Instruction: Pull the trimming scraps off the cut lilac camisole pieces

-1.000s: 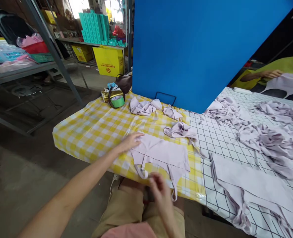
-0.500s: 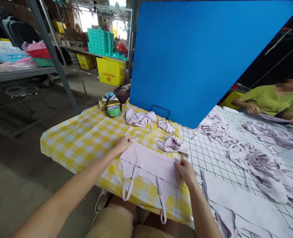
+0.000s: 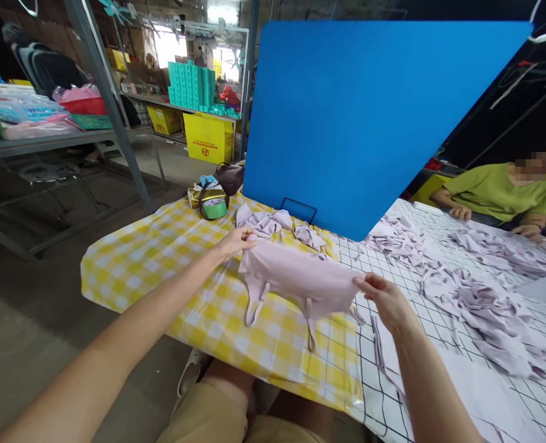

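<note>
A pale lilac camisole top (image 3: 300, 274) is stretched between my two hands, its hem side away from me and its thin straps hanging toward me. My left hand (image 3: 236, 242) pinches its far left corner. On the right, my right hand (image 3: 383, 298) pinches the other corner between thumb and fingers. The garment is lifted above the yellow checked tablecloth (image 3: 162, 258). Behind it lie crumpled lilac pieces (image 3: 263, 221), one partly hidden by the held top.
A large blue board (image 3: 365, 123) rises at the table's far side. Lilac garment heaps (image 3: 480, 301) and a flat stack (image 3: 480, 387) cover the white grid cloth. Tape (image 3: 215, 209) and a dark bag (image 3: 230, 178) sit at the far left. A co-worker (image 3: 503, 191) sits at right.
Both hands have raised the camisole off the cloth and moved it away from me; my right hand has also shifted right. The view has tilted slightly up.
</note>
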A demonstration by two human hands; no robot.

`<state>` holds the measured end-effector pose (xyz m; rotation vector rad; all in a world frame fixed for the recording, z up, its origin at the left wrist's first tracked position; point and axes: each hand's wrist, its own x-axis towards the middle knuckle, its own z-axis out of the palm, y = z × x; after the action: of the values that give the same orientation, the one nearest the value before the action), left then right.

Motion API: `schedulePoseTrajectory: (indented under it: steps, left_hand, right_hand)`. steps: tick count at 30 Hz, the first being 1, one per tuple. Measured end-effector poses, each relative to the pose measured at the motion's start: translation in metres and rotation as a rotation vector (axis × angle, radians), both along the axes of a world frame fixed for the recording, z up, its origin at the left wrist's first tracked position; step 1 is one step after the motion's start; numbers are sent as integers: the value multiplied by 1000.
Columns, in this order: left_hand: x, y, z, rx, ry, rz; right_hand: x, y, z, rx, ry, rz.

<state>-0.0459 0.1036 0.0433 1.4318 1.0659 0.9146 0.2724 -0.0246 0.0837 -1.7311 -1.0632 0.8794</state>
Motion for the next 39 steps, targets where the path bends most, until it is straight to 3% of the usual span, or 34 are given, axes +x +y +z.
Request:
schedulePoseTrajectory:
  steps: [5, 8, 11, 14, 16, 18, 21, 29, 33, 39]
  left_hand:
    - [-3, 0, 59, 330, 102, -7]
    - [-14, -24, 69, 551, 165, -16]
    - [-33, -63, 42, 577, 183, -123]
    - [-54, -109, -10, 542, 241, -265]
    - [-66, -138, -43, 523, 390, -333]
    - [-76, -161, -65, 537, 526, -375]
    - [-83, -180, -77, 560, 630, -382]
    - [-84, -187, -77, 541, 636, -359]
    - [-79, -179, -61, 416, 458, -295]
    - [-49, -140, 12, 331, 278, -120]
  right_hand:
    - [2, -10, 49, 310, -83, -47]
    - [1, -35, 48, 340, -210, 4]
    - [-2, -72, 15, 221, -291, 135]
    - [-7, -114, -36, 103, -291, 276]
    - [-11, -138, -68, 55, -294, 362]
    - [-13, -157, -91, 37, -309, 425]
    - [-13, -171, -106, 45, -393, 479]
    - [-18, -177, -104, 63, -556, 507]
    - [-18, -176, -89, 85, -431, 399]
    - [-10, -150, -19, 207, -105, 59]
